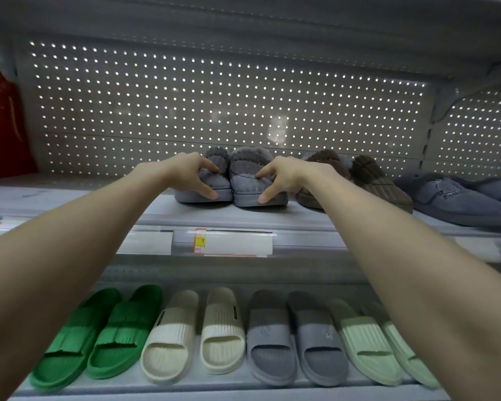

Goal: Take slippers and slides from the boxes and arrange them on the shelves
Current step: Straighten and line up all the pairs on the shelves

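A pair of grey fuzzy slippers stands side by side on the upper shelf (156,215), toes toward me. My left hand (190,173) pinches the left grey slipper (214,180) between thumb at the sole and fingers on top. My right hand (284,176) pinches the right grey slipper (248,183) the same way. Both slippers rest on the shelf.
Brown ribbed slippers (373,180) and blue-grey slippers (451,201) sit to the right on the same shelf. The lower shelf holds green (99,337), cream (194,334), grey (295,337) and pale green slides (368,342). A red item (3,125) stands far left. Perforated back panel (214,96) behind.
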